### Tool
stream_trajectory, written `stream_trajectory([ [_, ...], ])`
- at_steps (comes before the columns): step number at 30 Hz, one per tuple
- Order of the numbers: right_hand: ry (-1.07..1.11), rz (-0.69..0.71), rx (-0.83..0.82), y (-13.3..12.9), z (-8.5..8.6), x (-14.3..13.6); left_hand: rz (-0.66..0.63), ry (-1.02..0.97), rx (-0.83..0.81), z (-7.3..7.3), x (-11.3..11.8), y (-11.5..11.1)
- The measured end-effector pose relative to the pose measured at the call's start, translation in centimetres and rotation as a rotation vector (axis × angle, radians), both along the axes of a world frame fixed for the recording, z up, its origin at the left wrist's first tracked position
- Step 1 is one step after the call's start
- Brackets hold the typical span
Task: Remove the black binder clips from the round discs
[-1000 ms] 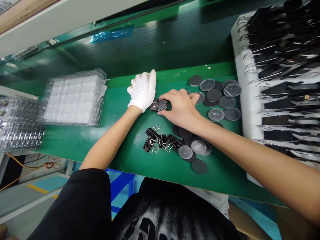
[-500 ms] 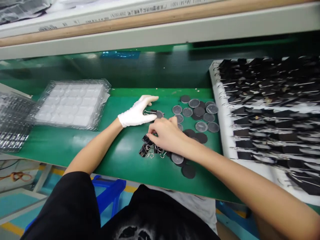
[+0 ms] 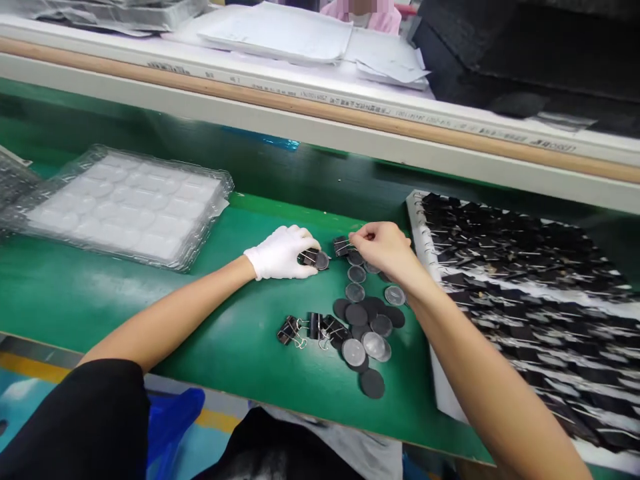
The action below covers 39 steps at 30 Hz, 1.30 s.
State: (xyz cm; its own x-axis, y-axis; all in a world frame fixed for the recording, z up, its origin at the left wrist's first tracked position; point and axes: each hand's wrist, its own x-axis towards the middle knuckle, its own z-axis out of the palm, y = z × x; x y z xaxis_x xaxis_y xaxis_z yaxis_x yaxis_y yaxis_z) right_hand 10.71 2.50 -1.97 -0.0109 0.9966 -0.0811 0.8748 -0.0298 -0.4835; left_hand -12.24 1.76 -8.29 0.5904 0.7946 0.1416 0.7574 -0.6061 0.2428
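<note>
My left hand point(image 3: 284, 253), in a white glove, is closed around a black binder clip point(image 3: 311, 256) whose jaws are at a round dark disc point(image 3: 323, 261). To its right, my bare right hand point(image 3: 383, 247) pinches the wire handles of another binder clip point(image 3: 341, 246) above the upper loose discs. Some of those discs are hidden under this hand. Nearer me on the green table lies a small group of black binder clips point(image 3: 315, 325), touching a pile of black and clear-faced discs point(image 3: 357, 315).
Clear plastic trays point(image 3: 125, 200) with round-marked white inserts are stacked at the left. On the right, a white foam tray point(image 3: 425, 267) holds rows of black clipped pieces. A raised shelf edge point(image 3: 300, 103) crosses behind the table, with papers point(image 3: 280, 33) and a person beyond.
My right hand has moved from the near binder clips to farther back, with a clip in its fingers. My left fingers have closed around their clip. The view has tilted upward.
</note>
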Motion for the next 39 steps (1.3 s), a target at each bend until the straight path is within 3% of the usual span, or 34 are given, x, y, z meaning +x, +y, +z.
stream_trajectory([
  [5,-0.123,0.089,-0.076,1.6,-1.3,-1.9,0.158,0.039,0.057,0.4,-1.2,0.6],
  [8,-0.236,0.180,-0.133,2.2,-1.0,-2.2,0.164,0.063,0.098,0.3,-1.4,0.7],
  [11,-0.296,0.191,-0.003,2.9,-0.8,-2.9,0.135,0.089,0.128,0.0,-1.2,0.7],
  [14,-0.196,0.145,0.186,3.9,-1.4,-4.4,0.132,0.097,0.113,-0.3,-1.1,0.8],
  [19,-0.138,0.131,0.092,5.4,-4.0,-6.6,0.140,0.102,0.080,-0.3,-1.1,1.0],
  [22,-0.094,0.145,0.046,5.8,-5.1,-6.5,0.150,0.106,0.077,-0.4,-1.0,1.0],
  [28,-0.066,0.101,0.105,6.2,-6.4,-5.0,0.179,0.100,0.078,-0.6,-0.4,0.7],
  [39,-0.052,0.064,0.136,6.5,-7.3,-4.6,0.217,0.011,0.067,-0.8,0.9,0.5],
])
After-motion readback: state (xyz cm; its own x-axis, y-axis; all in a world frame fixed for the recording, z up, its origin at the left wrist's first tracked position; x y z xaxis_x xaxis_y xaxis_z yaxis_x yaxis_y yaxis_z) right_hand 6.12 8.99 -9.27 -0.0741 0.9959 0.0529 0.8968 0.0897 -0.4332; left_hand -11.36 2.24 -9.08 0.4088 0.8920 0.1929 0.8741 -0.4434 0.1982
